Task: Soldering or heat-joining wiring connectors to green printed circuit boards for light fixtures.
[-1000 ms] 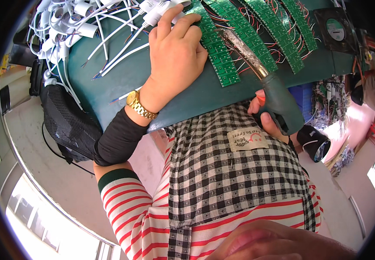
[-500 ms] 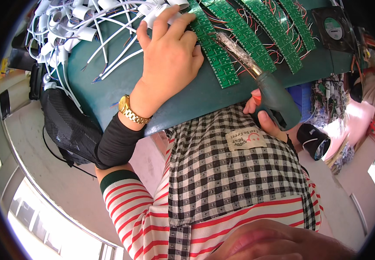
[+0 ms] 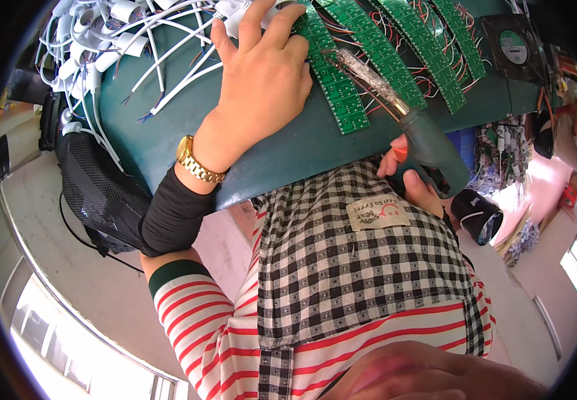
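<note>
My left hand (image 3: 258,90) reaches to the far edge of the view, its fingers curled over a white cable connector (image 3: 230,21); the fingertips partly cover it. A white cable (image 3: 188,81) with bare coloured wire ends lies beside that hand. My right hand (image 3: 418,183) is wrapped round the dark green handle of a soldering gun (image 3: 438,147). The gun's silvery barrel points up and left, and its thin tip is over the nearest green circuit board strip (image 3: 342,100), close to my left hand. Whether the tip touches the board, I cannot tell.
White cables with round sockets (image 3: 92,40) pile up at the far left. More green board strips (image 3: 422,53) with red and white wires lie to the right. A black fan (image 3: 515,47) stands at the table's right end. A black mesh bag (image 3: 98,190) hangs at the left edge.
My left hand has shifted slightly away from me, and the white cable beneath it has moved a little. The soldering gun's handle has moved slightly to the right.
</note>
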Available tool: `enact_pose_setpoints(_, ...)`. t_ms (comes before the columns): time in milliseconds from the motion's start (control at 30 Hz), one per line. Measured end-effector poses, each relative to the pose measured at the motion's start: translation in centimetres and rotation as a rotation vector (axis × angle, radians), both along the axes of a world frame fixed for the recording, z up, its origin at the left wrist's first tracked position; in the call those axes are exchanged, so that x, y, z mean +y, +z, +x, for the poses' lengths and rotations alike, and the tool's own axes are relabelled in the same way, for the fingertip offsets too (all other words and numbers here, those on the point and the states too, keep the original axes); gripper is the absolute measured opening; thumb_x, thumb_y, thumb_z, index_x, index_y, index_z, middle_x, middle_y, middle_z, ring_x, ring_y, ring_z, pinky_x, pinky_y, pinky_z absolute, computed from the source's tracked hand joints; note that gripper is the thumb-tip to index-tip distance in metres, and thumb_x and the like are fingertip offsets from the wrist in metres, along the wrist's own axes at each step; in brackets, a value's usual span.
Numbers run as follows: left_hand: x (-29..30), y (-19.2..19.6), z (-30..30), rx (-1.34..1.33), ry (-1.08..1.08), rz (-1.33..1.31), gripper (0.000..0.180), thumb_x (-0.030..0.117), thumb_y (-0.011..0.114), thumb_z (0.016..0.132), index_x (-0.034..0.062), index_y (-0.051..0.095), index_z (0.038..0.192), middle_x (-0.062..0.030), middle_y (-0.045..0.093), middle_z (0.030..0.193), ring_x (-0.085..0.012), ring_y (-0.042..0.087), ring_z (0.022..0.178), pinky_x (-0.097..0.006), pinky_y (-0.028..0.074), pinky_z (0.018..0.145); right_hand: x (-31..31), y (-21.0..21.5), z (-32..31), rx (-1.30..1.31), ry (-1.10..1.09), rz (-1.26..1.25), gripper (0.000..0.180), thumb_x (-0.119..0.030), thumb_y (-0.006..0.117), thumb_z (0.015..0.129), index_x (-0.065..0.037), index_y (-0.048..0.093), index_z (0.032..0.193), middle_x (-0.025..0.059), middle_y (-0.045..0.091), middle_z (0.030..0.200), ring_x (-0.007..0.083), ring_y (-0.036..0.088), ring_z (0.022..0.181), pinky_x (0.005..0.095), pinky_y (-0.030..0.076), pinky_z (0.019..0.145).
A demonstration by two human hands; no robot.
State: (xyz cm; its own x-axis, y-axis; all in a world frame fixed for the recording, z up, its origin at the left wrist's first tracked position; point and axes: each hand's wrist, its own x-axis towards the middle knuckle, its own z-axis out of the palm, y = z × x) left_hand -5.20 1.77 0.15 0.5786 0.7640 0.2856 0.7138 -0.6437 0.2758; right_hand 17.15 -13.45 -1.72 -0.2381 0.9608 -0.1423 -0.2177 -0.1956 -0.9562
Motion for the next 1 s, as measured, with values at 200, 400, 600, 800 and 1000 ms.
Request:
enact_pose_setpoints(200,0.3,-0.3,-0.2,0.006,-0.052,0.020,0.015,0.010,0.059,0.072,0.0025,0.055,0.084,-0.0178,0.043,0.130,-0.0411,0.032,0.127,-0.068,0.024,0.094,0.1,-0.1,-0.4,-0.084,-0.036,-0.004,0.049,-0.030,0.060,0.087,0.001,0.047,0.123,0.0081,0.055,0.079,0.0169,0.056,0.072,0.0338,0.047,0.070)
enact_pose_setpoints(400,0.5,-0.4,-0.2,0.021,-0.072,0.024,0.015,0.009,0.059,0.072,0.0022,0.054,0.085,-0.0181,0.042,0.131,-0.0423,0.030,0.128,-0.068,0.024,0.094,0.5,0.8,-0.4,-0.160,-0.022,-0.017,0.034,-0.027,0.058,0.088,-0.001,0.053,0.110,0.0063,0.056,0.079,0.0159,0.055,0.071,0.0319,0.046,0.070)
enact_pose_setpoints(600,0.7,-0.3,-0.3,0.047,-0.089,-0.008,0.016,0.009,0.059,0.071,0.0018,0.054,0.085,-0.0180,0.042,0.131,-0.0429,0.029,0.129,-0.068,0.024,0.094,1.4,1.8,1.2,-0.379,0.314,-0.058,0.026,-0.027,0.049,0.093,-0.003,0.047,0.103,0.0094,0.051,0.093,0.0183,0.054,0.091,0.0353,0.043,0.085)
enact_pose_setpoints(800,0.8,-0.3,-0.3,0.049,-0.109,-0.014,0.016,0.008,0.058,0.072,0.0007,0.055,0.086,-0.0179,0.043,0.129,-0.0435,0.028,0.129,-0.068,0.024,0.094,1.3,1.3,1.6,-0.447,0.350,-0.012,0.024,-0.024,0.049,0.093,-0.004,0.046,0.105,0.0100,0.051,0.094,0.0190,0.054,0.090,0.0353,0.044,0.085)
enact_pose_setpoints(1000,0.5,-1.3,-0.2,0.054,-0.070,0.057,0.009,0.009,0.062,0.073,0.0063,0.057,0.080,-0.0051,0.047,0.131,-0.0358,0.029,0.131,-0.066,0.024,0.093,0.8,0.8,1.3,-0.438,0.375,-0.003,0.028,-0.019,0.048,0.093,-0.004,0.042,0.116,0.0109,0.052,0.095,0.0204,0.053,0.091,0.0373,0.044,0.085)
